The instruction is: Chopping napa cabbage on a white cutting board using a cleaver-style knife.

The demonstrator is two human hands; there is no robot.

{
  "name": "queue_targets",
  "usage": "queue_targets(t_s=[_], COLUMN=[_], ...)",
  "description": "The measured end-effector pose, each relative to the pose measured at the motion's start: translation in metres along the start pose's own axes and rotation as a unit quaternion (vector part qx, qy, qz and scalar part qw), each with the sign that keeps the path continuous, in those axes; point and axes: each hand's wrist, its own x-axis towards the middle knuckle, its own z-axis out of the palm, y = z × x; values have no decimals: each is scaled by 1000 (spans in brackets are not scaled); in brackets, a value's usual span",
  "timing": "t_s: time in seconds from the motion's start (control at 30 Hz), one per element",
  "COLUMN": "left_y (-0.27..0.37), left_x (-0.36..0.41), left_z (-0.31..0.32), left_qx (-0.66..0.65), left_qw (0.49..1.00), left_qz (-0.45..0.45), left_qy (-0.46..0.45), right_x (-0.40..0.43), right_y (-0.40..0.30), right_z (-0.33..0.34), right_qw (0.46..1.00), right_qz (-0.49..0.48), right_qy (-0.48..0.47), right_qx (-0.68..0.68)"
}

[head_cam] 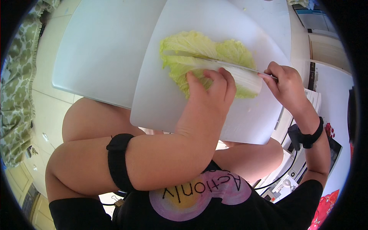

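A napa cabbage leaf (201,47) with frilly yellow-green edges and a broad white stem lies on a white cutting board (161,112). My left hand (211,89) holds the near part of the leaf down, fingers bent and spread over it. In my right hand (284,80) is the handle end of a knife (241,66). Its thin blade, seen nearly edge-on, runs along the leaf's length beside the white stem, just beyond my left fingertips. A lengthwise gap shows in the leaf near the blade's far-left end. Whether the blade touches the board is hidden.
Under the cutting board is a white table (97,54), whose rounded left corner overhangs the tiled floor (49,109). My bare knees sit close under the near edge. A black cable (283,175) hangs from the device on my right wrist. Patterned green fabric (17,86) hangs at far left.
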Motion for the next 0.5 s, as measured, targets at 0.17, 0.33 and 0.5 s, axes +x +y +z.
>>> queue_targets(t_s=[0.17, 0.33, 0.5], left_y=[3, 14, 8], left_x=[4, 13, 26], left_z=[-4, 9, -2], left_qx=[6, 45, -21], left_qw=[1000, 998, 996], left_qz=[-13, -34, -10], left_qy=[-15, 24, -86], right_x=[7, 6, 3], right_y=[-2, 0, 12], right_z=[5, 7, 12], right_qw=[1000, 1000, 999], right_qz=[-10, 0, 23], right_qy=[-9, 8, 12], right_qx=[-14, -17, -28])
